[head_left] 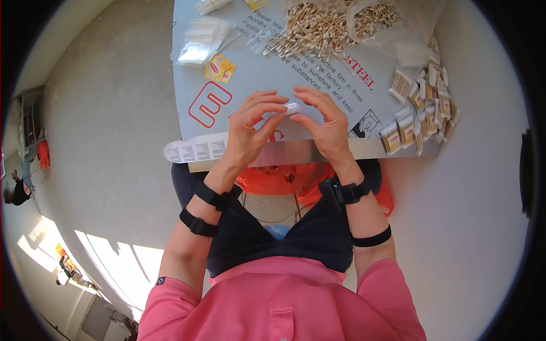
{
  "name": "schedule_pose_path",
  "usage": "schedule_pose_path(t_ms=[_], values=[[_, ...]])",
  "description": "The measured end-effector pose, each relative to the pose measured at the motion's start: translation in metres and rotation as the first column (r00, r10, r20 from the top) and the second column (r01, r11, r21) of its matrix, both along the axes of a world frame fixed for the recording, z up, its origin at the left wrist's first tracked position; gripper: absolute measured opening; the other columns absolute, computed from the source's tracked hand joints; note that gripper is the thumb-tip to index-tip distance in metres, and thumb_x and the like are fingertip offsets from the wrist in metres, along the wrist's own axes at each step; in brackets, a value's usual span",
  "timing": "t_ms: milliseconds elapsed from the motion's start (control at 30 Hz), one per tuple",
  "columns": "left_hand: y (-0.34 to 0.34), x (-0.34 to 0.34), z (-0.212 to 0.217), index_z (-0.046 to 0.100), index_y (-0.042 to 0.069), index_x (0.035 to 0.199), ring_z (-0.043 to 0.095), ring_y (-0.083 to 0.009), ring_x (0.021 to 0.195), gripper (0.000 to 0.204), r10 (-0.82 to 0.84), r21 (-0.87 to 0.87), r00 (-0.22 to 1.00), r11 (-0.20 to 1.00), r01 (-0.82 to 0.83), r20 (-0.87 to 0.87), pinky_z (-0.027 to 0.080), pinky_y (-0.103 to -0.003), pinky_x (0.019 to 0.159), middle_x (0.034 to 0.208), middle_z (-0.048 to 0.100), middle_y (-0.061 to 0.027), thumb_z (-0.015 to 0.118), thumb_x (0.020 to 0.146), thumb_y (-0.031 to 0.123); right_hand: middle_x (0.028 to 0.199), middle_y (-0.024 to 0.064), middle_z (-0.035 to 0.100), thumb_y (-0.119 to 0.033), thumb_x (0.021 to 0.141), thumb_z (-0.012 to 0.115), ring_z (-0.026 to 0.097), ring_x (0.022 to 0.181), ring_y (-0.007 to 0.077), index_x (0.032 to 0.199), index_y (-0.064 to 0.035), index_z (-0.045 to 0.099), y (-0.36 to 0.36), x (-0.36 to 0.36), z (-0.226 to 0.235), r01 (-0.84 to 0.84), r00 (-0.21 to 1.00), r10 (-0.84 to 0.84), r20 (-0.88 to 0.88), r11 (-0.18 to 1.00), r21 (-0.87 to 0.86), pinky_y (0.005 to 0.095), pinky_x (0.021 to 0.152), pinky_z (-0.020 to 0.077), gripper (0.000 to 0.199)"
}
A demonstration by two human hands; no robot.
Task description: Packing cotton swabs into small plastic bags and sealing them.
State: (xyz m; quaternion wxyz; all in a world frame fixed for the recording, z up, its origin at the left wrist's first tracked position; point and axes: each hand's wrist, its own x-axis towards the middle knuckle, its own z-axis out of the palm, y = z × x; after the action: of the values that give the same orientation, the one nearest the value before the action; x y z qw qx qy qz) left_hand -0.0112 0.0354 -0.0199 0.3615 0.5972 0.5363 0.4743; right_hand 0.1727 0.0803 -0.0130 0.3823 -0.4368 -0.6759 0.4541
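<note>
My left hand (256,116) is over the near part of the table, its thumb and fingertips pinched on a small clear plastic bag (293,107). Facing it from the right, my right hand (325,118) has its fingers and thumb curved apart, beside the bag's other end. Most of the bag is hidden or too see-through to make out. Left of my left hand a strip of printed white labels (196,149) lies along the table's near edge. Yellow cards (219,69) lie farther off, beside a stack of clear bags (203,41).
A big heap of loose cotton swabs (318,25) covers the far side of the table (256,85), with a clear plastic sack (401,34) on its right. Several filled swab packets (429,108) pile up at the right edge. Below the near edge hangs a red plastic bag (273,181).
</note>
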Motion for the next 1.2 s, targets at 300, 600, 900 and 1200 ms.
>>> schedule_pose_path(t_ms=[300,600,900,1200], values=[[-0.004,0.007,-0.005,0.073,0.007,0.099,0.062,-0.0275,0.115,0.014,0.03,-0.098,0.992,0.995,-0.018,0.125,0.04,-0.044,0.108,0.111,0.072,-0.0064,0.072,0.085,0.005,0.115,0.0092,0.071,0.003,0.076,0.076,0.063,0.109,0.0217,0.09,-0.0052,0.074,-0.006,-0.001,-0.003,0.021,0.991,-0.042,-0.124,0.985,-0.169,0.0321,0.092,0.0517,0.016],[-0.002,0.007,0.021,0.073,0.011,0.09,0.066,-0.0223,0.108,0.005,0.108,0.048,0.992,0.993,-0.105,-0.063,0.034,-0.049,0.112,0.097,0.073,-0.0005,0.072,0.086,0.009,0.107,0.0077,0.072,0.001,0.079,0.075,0.062,0.11,0.0227,0.085,-0.0039,0.068,0.001,-0.018,0.023,0.112,0.992,-0.111,-0.05,0.994,0.01,0.035,0.094,0.0499,0.01],[0.002,0.004,0.001,0.073,0.007,0.102,0.066,-0.0218,0.109,0.013,0.058,-0.112,0.99,0.993,-0.043,0.131,0.043,-0.038,0.105,0.102,0.073,-0.0054,0.07,0.09,0.01,0.105,0.0072,0.072,-0.002,0.082,0.072,0.06,0.113,0.0258,0.084,-0.003,0.068,-0.005,-0.012,0.008,0.15,0.988,-0.15,0.042,0.989,0.018,0.0362,0.095,0.0491,0.005],[-0.047,0.007,0.099,0.065,0.002,0.119,0.063,-0.0127,0.104,0.03,-0.099,-0.253,0.906,0.943,0.218,0.413,0.052,-0.028,0.091,0.111,0.068,-0.0037,0.071,0.09,0.007,0.115,0.0096,0.069,-0.005,0.087,0.071,0.063,0.107,0.0172,0.093,-0.0017,0.073,-0.05,0.014,0.106,0.025,0.987,-0.072,-0.145,0.953,-0.302,0.0317,0.092,0.0498,0.007]])
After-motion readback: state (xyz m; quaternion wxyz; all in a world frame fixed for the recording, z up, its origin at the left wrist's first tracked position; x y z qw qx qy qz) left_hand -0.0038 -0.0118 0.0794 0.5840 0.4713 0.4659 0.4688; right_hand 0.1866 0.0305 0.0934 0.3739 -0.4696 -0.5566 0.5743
